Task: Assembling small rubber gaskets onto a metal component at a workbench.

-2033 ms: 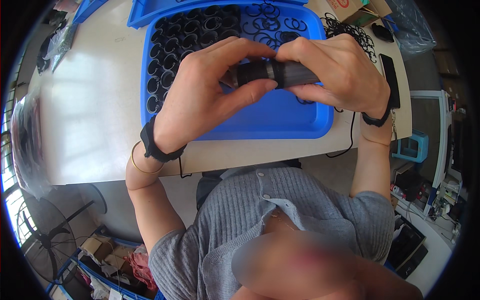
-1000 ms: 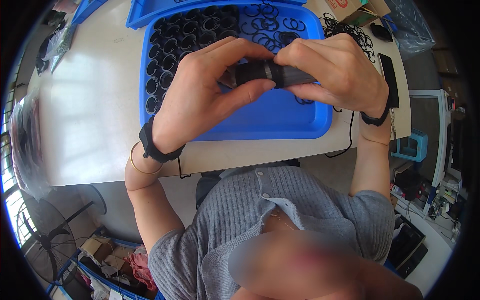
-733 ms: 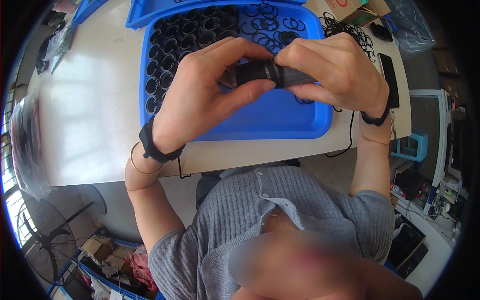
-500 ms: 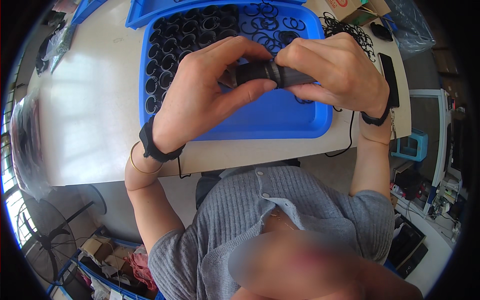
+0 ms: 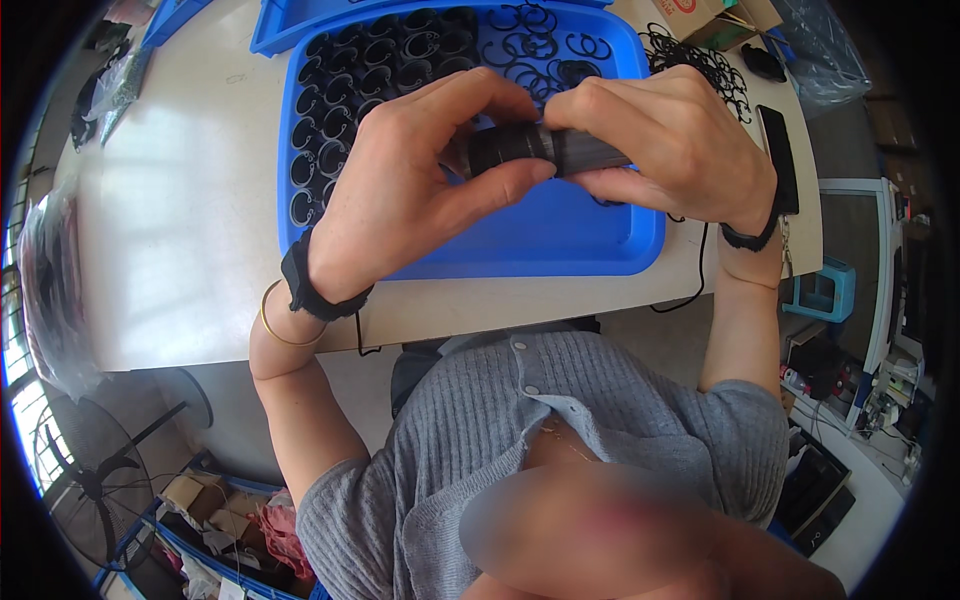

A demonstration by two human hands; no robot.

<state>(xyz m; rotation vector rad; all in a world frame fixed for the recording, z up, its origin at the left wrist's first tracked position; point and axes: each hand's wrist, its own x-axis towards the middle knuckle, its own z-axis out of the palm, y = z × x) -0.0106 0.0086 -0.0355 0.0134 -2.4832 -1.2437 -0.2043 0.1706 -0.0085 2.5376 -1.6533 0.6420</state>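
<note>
My left hand (image 5: 385,180) is closed around a short black sleeve (image 5: 505,147), its thumb along the near side and its fingers over the far side. From the right, my right hand (image 5: 675,145) grips a dark grey cylinder (image 5: 597,152) that meets the sleeve end to end. A dark band shows at the joint, partly covered by my fingertips. Both parts are held level above a blue tray (image 5: 530,245). In the tray's left part stand rows of black ring-topped sleeves (image 5: 378,80); loose black snap rings (image 5: 530,45) lie at its far right.
More black rings (image 5: 690,70) are heaped on the table beyond the tray's right side, near an open cardboard box (image 5: 715,22). A black phone (image 5: 778,160) lies by my right wrist. Another blue tray (image 5: 290,25) sits behind. A fan (image 5: 90,485) stands at lower left.
Both hands have shifted very slightly, and the band at the joint now shows less between my fingers. The sleeve and cylinder stay gripped.
</note>
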